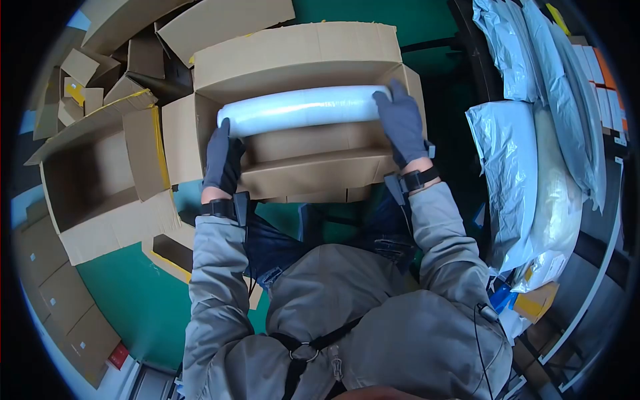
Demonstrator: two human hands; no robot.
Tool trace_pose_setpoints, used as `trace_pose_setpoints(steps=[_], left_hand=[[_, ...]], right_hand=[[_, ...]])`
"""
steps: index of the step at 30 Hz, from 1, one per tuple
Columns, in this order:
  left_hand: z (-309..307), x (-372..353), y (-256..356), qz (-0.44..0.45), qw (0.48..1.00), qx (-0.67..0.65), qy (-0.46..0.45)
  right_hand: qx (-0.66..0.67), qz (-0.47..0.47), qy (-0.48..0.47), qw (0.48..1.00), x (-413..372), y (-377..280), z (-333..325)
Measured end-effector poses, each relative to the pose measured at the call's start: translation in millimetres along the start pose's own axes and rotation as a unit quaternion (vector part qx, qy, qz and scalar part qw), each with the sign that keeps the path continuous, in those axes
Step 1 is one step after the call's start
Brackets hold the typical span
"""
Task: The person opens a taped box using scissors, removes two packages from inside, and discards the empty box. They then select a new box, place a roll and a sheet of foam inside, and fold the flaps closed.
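A long white roll (303, 110) with a shiny, film-like surface lies across the opening of a large cardboard box (300, 55). My left hand (223, 159), in a dark grey glove, grips its left end, the thumb showing on the near side. At the opposite end my right hand (401, 125), gloved the same way, is closed around the roll. The box stands in front of my legs with its flaps folded outward. Part of its brown inside shows below the roll; whether the roll touches the bottom is hidden.
Another open cardboard box (87, 167) sits to the left, with several cut cardboard pieces (83, 83) behind it. On the right are grey plastic-wrapped packages (507, 173) and a clear-wrapped bundle (555, 193). Closed cartons (57, 293) line the lower left; the floor (133, 293) is green.
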State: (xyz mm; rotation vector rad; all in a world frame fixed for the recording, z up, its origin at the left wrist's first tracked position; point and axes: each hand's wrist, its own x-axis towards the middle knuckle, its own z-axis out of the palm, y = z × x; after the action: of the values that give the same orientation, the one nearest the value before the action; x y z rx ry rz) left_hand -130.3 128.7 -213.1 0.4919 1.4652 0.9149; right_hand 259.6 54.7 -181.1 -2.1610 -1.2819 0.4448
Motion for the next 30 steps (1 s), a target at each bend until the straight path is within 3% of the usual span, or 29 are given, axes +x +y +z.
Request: trace_pose_setpoints(steps=[2,3,4,5,6,8,9,12,17,20,25,28,30], left_hand=[[-0.2,2.0,-1.2,0.063,0.973,0.223,-0.021],[3.1,-5.6,-4.3,0.066,0.973,0.222,-0.021],[6.7,-19.0,-14.8,0.199,0.930,0.294,-0.090],[10.3,-34.3,-22.3,0.327,0.860,0.359,-0.155],[12.6,-52.0,-23.4,0.329,0.860,0.359,-0.152],[12.5,-83.1,-21.1,0.424,0.673,0.556,-0.241],[10.3,-86.2,-23.6,0.427,0.670,0.557,-0.240],[21.6,-81.4,-39.1,0.417,0.591,0.654,-0.222],[41.5,-92.2,-35.6,0.366,0.544,0.733,-0.180],[18.3,-100.0,-42.4,0.420,0.554,0.695,-0.181],[-1.3,-112.5,-70.2,0.407,0.541,0.712,-0.185],[2.3,-113.9,-68.6,0.453,0.537,0.688,-0.181],[7.5,-120.6,-66.1,0.423,0.551,0.697,-0.177]], right_hand=[[-0.035,-0.035,0.028,0.998,-17.2,7.1,6.0],[-0.048,-0.068,-0.062,0.995,-33.5,9.8,5.6],[-0.060,-0.101,-0.152,0.981,-49.2,12.6,4.1],[-0.059,-0.105,-0.152,0.981,-62.1,7.9,-3.6],[-0.082,-0.132,-0.179,0.972,-75.4,-0.1,-14.9],[-0.126,-0.182,-0.231,0.948,-95.8,-11.7,-31.8],[-0.124,-0.184,-0.228,0.948,-100.3,-10.5,-32.6],[-0.201,-0.225,-0.239,0.923,-106.8,10.9,-31.2],[-0.205,-0.269,-0.128,0.932,-111.9,33.1,-14.0],[-0.211,-0.263,-0.148,0.930,-130.0,21.0,-23.3],[-0.216,-0.227,-0.155,0.937,-167.2,32.8,-11.4],[-0.153,-0.233,-0.120,0.953,-175.3,27.5,-12.3],[-0.090,-0.209,-0.058,0.972,-185.1,15.5,-29.7]])
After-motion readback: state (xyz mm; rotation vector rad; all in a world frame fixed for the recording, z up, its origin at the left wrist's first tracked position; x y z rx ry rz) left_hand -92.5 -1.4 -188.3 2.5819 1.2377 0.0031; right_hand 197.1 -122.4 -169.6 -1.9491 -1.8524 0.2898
